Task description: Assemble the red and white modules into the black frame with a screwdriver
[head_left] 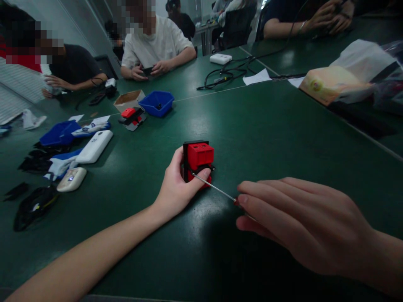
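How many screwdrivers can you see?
1: the thin screwdriver with a silver metal shaft, in the right hand, pointing at the red-and-black plastic block in the left hand. More may be hidden.

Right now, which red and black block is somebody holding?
The nearer block, gripped in the left hand; the other block sits on the table near the cardboard box.

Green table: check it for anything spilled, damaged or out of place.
No spill or damage shows. The black cable looks untidy, lying in loose, overlapping loops beyond the red-and-black part that the left hand holds.
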The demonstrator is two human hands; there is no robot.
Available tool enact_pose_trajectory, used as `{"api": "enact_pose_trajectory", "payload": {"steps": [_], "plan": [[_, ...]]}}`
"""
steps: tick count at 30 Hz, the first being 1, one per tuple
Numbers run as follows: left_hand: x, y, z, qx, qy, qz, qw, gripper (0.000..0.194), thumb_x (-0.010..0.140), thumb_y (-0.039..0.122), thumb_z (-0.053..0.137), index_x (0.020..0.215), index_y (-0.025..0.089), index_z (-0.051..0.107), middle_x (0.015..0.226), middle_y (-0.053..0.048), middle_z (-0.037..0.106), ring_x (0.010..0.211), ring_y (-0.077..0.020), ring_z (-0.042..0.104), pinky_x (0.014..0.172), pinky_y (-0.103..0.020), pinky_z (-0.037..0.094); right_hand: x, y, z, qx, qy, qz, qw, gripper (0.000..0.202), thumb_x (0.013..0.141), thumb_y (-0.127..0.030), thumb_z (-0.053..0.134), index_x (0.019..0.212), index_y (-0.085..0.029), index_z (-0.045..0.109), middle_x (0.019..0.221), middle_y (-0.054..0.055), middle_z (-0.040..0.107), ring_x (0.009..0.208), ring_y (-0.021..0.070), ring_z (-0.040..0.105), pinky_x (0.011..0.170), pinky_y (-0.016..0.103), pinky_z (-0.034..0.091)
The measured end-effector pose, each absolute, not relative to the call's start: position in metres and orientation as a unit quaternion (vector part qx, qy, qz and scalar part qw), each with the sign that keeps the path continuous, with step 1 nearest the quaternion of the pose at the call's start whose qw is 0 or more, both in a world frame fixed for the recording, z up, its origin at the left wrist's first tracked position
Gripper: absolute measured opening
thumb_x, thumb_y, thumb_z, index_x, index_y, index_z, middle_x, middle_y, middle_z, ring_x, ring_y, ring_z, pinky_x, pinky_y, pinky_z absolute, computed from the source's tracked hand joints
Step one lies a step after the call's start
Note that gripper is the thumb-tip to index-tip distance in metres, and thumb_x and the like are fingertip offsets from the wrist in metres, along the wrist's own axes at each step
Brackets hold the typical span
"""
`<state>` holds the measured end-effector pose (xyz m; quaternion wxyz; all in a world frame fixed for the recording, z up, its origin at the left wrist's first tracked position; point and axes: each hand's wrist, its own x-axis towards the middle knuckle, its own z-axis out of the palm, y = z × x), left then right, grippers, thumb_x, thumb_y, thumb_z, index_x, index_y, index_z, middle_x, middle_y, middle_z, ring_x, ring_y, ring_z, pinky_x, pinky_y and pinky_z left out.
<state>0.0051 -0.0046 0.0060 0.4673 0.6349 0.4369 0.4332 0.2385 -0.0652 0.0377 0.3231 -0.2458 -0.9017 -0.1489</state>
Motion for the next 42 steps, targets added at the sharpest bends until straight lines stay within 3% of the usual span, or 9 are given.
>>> {"api": "enact_pose_trajectory", "payload": {"steps": [9, 17, 21, 25, 28, 30, 36, 39, 42], "plan": [[0.005, -0.005, 0.006, 0.637, 0.437, 0.432, 0.466, 0.054, 0.085, 0.037, 0.08, 0.128, 0.018, 0.053, 0.124, -0.012, 0.07, 0.114, -0.0278, 0.071, 0.105, -0.044, 0.055, 0.236, -0.064, 0.039, -0.265, -0.897, -0.146, 0.322, 0.019, 0.105, -0.018, 0.053, 0.093, -0.014, 0.067, 0.083, 0.006, 0.078, 0.061, 0.0144, 0.064, 0.057, 0.033, 0.041], [0.006, -0.005, 0.005, 0.631, 0.437, 0.435, 0.47, 0.055, 0.085, 0.038, 0.079, 0.128, 0.017, 0.053, 0.126, -0.014, 0.069, 0.116, -0.0291, 0.071, 0.102, -0.044, 0.057, 0.235, -0.063, 0.039, -0.249, -0.907, -0.147, 0.305, 0.014, 0.105, -0.018, 0.053, 0.104, -0.012, 0.066, 0.081, 0.005, 0.076, 0.061, 0.015, 0.065, 0.056, 0.032, 0.043], [0.003, -0.001, 0.004, 0.593, 0.435, 0.433, 0.521, 0.055, 0.082, 0.038, 0.082, 0.126, 0.018, 0.055, 0.127, -0.013, 0.07, 0.102, -0.0252, 0.075, 0.084, -0.035, 0.064, 0.239, -0.057, 0.027, -0.261, -0.902, -0.1, 0.329, 0.016, 0.103, -0.016, 0.053, 0.113, -0.011, 0.065, 0.089, 0.006, 0.078, 0.069, 0.0157, 0.07, 0.06, 0.03, 0.049], [-0.006, 0.008, 0.011, 0.459, 0.386, 0.395, 0.696, 0.053, 0.085, 0.052, 0.073, 0.125, 0.02, 0.059, 0.124, -0.015, 0.072, 0.079, -0.0222, 0.077, 0.049, -0.023, 0.058, 0.248, -0.036, 0.011, -0.336, -0.871, -0.006, 0.359, 0.023, 0.104, -0.017, 0.048, 0.12, -0.015, 0.064, 0.092, 0.006, 0.076, 0.074, 0.0151, 0.071, 0.064, 0.026, 0.053], [-0.011, 0.011, 0.019, 0.384, 0.363, 0.376, 0.761, 0.051, 0.087, 0.056, 0.065, 0.122, 0.02, 0.064, 0.122, -0.015, 0.074, 0.077, -0.0216, 0.078, 0.041, -0.018, 0.051, 0.254, -0.016, 0.0, -0.412, -0.815, 0.082, 0.399, 0.023, 0.104, -0.02, 0.051, 0.12, -0.017, 0.066, 0.102, 0.009, 0.076, 0.085, 0.0192, 0.073, 0.073, 0.031, 0.057], [-0.013, 0.011, 0.022, 0.373, 0.366, 0.388, 0.759, 0.048, 0.086, 0.055, 0.065, 0.12, 0.022, 0.066, 0.122, -0.014, 0.075, 0.08, -0.0227, 0.079, 0.041, -0.017, 0.051, 0.257, -0.006, -0.005, -0.445, -0.782, 0.143, 0.414, 0.022, 0.103, -0.026, 0.054, 0.116, -0.017, 0.068, 0.094, 0.007, 0.076, 0.079, 0.0196, 0.072, 0.068, 0.032, 0.056], [-0.019, 0.023, 0.016, 0.476, 0.432, 0.452, 0.618, 0.055, 0.08, 0.049, 0.076, 0.122, 0.019, 0.059, 0.122, -0.013, 0.071, 0.079, -0.0221, 0.078, 0.051, -0.025, 0.06, 0.26, 0.008, -0.009, -0.468, -0.738, 0.28, 0.398, 0.03, 0.102, -0.038, 0.057, 0.115, -0.014, 0.07, 0.069, 0.001, 0.066, 0.055, 0.0151, 0.059, 0.055, 0.029, 0.048], [-0.038, 0.043, 0.02, 0.56, 0.505, 0.482, 0.446, 0.058, 0.077, 0.05, 0.08, 0.12, 0.017, 0.058, 0.112, -0.01, 0.072, 0.077, -0.0225, 0.075, 0.065, -0.036, 0.064, 0.259, 0.007, -0.006, -0.466, -0.735, 0.298, 0.392, 0.031, 0.102, -0.039, 0.057, 0.114, -0.013, 0.07, 0.07, 0.001, 0.065, 0.056, 0.0143, 0.057, 0.055, 0.028, 0.045], [-0.071, 0.065, 0.035, 0.662, 0.588, 0.431, 0.173, 0.064, 0.077, 0.053, 0.079, 0.127, 0.017, 0.061, 0.121, -0.013, 0.071, 0.11, -0.0348, 0.07, 0.096, -0.051, 0.058, 0.258, 0.007, -0.005, -0.467, -0.734, 0.305, 0.389, 0.031, 0.101, -0.038, 0.055, 0.112, -0.013, 0.07, 0.071, 0.0, 0.064, 0.056, 0.014, 0.055, 0.055, 0.028, 0.044]]}}
